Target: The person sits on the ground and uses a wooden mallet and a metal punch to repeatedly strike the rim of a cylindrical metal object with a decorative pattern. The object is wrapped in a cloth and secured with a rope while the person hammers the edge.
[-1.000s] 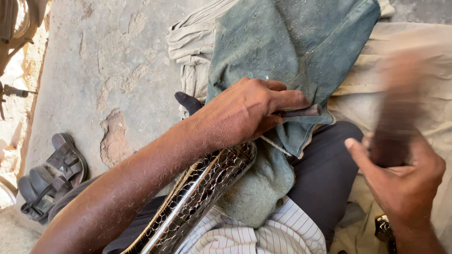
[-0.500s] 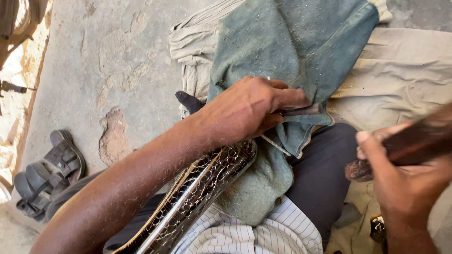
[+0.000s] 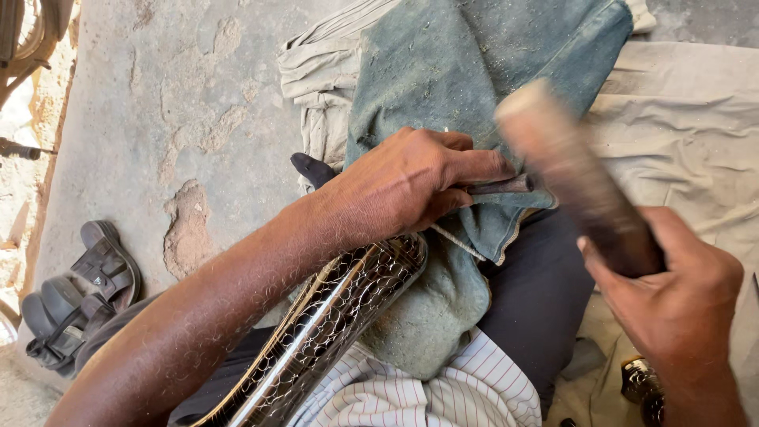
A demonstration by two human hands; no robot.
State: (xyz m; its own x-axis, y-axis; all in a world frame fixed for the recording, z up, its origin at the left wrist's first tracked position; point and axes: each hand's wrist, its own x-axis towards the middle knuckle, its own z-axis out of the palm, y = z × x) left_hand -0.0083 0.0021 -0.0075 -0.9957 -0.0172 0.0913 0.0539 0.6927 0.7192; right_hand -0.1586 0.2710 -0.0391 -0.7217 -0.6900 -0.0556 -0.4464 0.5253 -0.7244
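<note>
The left hand [image 3: 411, 186] is closed around a thin dark metal punch [image 3: 502, 187], whose end comes out between the fingers and points to the right. This hand rests on a green-grey cloth [image 3: 474, 71] that lies over the person's lap. Under the left forearm there is a long dark metal piece [image 3: 332, 316] with a fine engraved net pattern and a shiny band along it; its upper end disappears beneath the hand, so I cannot tell exactly where the punch touches it.

The right hand [image 3: 680, 308] grips a wooden mallet [image 3: 573, 182] by its lower part. The mallet is blurred and tilted, its pale top just beside and above the free end of the punch.

A beige cloth [image 3: 680, 134] covers the floor on the right side. On the left is the rough concrete floor [image 3: 158, 119], and a pair of dark sandals [image 3: 75, 304] lies near its lower edge, well apart from both hands. A striped shirt [image 3: 411, 391] shows at the bottom.
</note>
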